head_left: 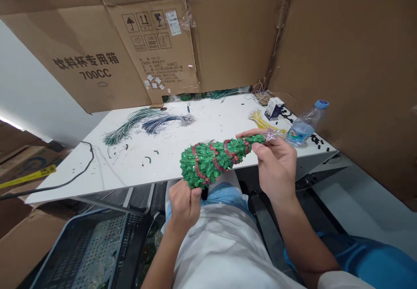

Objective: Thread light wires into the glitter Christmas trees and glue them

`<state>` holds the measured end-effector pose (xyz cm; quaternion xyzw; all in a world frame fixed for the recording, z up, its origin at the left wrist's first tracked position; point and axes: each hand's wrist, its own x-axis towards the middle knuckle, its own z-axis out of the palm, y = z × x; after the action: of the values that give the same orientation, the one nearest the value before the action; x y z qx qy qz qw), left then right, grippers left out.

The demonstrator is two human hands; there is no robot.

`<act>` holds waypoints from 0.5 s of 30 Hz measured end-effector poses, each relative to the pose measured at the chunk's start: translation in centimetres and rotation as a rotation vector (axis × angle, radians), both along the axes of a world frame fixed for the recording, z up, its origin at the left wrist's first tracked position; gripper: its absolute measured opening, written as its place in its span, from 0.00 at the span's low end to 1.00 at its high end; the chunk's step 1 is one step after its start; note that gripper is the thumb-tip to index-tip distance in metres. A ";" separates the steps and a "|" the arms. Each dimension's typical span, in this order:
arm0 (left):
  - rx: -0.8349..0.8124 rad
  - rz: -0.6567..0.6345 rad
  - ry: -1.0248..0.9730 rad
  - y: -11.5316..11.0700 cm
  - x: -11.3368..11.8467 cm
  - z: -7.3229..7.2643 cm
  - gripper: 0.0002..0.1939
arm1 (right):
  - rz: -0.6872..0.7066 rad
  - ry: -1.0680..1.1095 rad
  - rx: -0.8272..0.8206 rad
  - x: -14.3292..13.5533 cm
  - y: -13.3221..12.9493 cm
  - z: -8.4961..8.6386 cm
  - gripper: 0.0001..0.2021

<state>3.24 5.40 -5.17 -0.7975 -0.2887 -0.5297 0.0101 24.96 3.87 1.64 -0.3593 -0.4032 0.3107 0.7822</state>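
Observation:
A glittery green Christmas tree ornament (pixel 216 159) with red garland lies on its side in the air, above the table's front edge and my lap. Its wide base points left and its clear star (pixel 269 134) points right. My left hand (pixel 185 203) is closed at the base, with the thumb against its lower edge. Around the narrow tip, just below the star, the fingers of my right hand (pixel 276 161) are closed. Part of the base's underside is hidden by my left hand.
On the white table (pixel 215 115) lie green wires (pixel 130 126), dark blue wires (pixel 163 123) and yellow wires (pixel 262 119). A water bottle (pixel 301 126) and small box (pixel 274 108) stand at right. Cardboard (pixel 234 37) walls the back. A plastic basket (pixel 81 245) sits lower left.

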 end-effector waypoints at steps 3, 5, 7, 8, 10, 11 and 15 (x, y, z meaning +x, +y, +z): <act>0.035 0.010 0.005 0.3 -0.5 0.0 0.26 | 0.014 -0.076 -0.003 0.4 0.0 -0.1 0.08; 0.052 0.009 0.008 0.3 -0.6 0.0 0.25 | 0.015 -0.097 -0.006 0.5 -0.1 0.0 0.08; 0.061 0.007 0.010 0.3 -0.7 0.0 0.25 | 0.017 -0.107 -0.015 0.5 -0.3 0.2 0.08; 0.063 0.007 0.011 0.2 -0.7 0.1 0.25 | 0.016 -0.115 -0.017 0.5 -0.3 0.2 0.08; 0.067 0.009 0.012 0.2 -0.7 0.1 0.24 | 0.012 -0.130 -0.015 0.5 -0.4 0.3 0.08; 0.068 0.011 0.014 0.2 -0.7 0.1 0.25 | 0.010 -0.137 -0.015 0.5 -0.5 0.3 0.08; 0.082 0.012 0.021 0.2 -0.8 0.2 0.24 | -0.017 -0.165 -0.024 0.4 -0.6 0.5 0.08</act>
<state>2.46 5.63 -5.01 -0.8001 -0.2716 -0.5327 0.0488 25.35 3.31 2.14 -0.3964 -0.4594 0.2782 0.7446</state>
